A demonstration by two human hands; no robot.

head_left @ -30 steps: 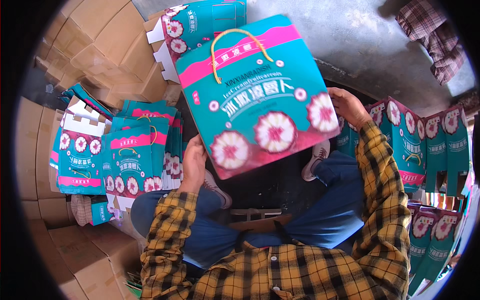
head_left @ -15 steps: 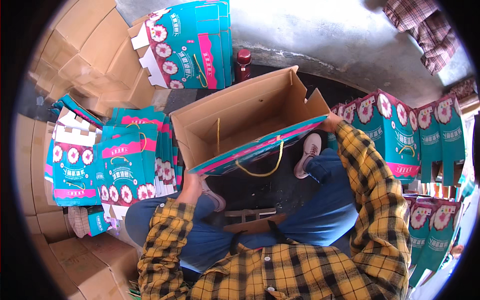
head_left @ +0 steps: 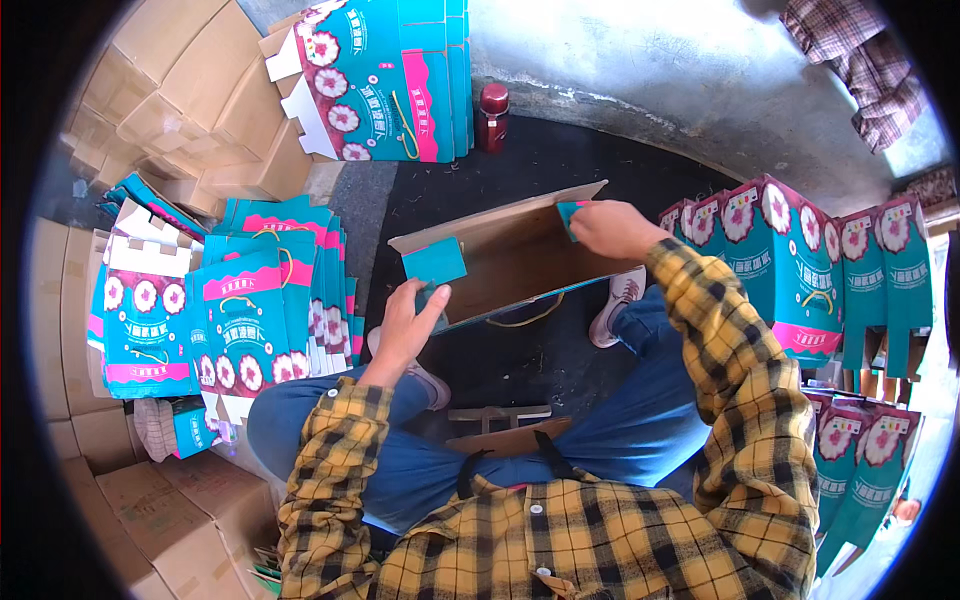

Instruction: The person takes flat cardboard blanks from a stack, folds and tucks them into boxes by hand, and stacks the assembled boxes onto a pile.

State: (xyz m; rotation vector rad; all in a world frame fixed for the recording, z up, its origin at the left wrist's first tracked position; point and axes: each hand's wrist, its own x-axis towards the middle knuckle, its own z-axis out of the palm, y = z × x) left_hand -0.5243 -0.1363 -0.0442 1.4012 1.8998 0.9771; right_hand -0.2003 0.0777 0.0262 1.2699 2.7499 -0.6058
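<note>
While the right hand (head_left: 612, 232) pinches the right flap (head_left: 567, 217) of the open box (head_left: 512, 262), the left hand (head_left: 406, 325) is at its near left corner, though whether it grips cannot be told. The box lies between the hands, over the black mat (head_left: 545, 160).

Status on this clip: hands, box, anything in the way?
Left hand at near left corner of box; right hand at right flap. Box open side up; left flap partly over it.
</note>
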